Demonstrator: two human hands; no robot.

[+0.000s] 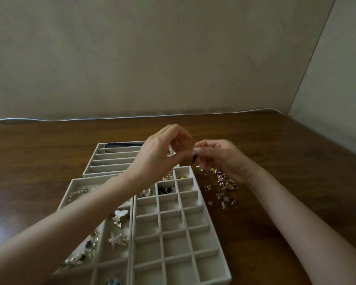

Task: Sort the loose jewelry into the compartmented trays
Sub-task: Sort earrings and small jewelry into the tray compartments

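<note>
My left hand (158,153) and my right hand (220,157) meet above the table, fingertips pinched together on a small dark earring (194,159). A pile of loose jewelry (222,186) lies on the wood under and in front of my right hand. Left of it sits a grid tray (195,210) of small square cells; a black piece (164,190) and gold pieces (182,177) fill a few far cells. My left forearm crosses a wider tray (74,182) that holds a pearl string, a butterfly clip (121,213) and a starfish clip (116,239).
A third tray (111,167) with long slots lies behind, a dark band in its far row. The brown wooden table (275,153) runs to a beige wall; a white cable lies along its back edge. A pale object shows at the right frame edge.
</note>
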